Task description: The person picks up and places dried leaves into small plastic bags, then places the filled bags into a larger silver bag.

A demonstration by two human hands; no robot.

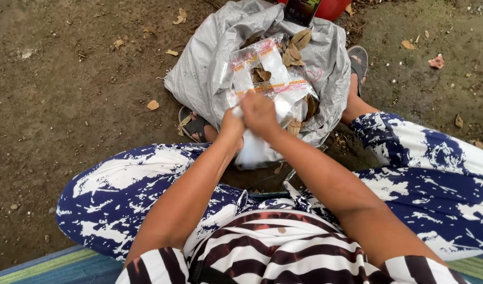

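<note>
left hand [232,126]: fingers closed on clear plastic bag [254,150], just over near rim of grey sack [210,63] | right hand [258,113]: fingers pinched shut on same bag, touching left hand | more clear bags [262,68] and dry leaves [296,47] inside sack | sandals [194,125] beside sack on dirt ground [68,94]

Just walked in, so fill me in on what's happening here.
A person sits low over bare dirt, knees apart, with both hands together over an open grey sack. The left hand and right hand grip a clear plastic bag between them. More clear plastic packets and dry brown leaves lie in the sack's mouth. A red container stands just beyond it.
</note>
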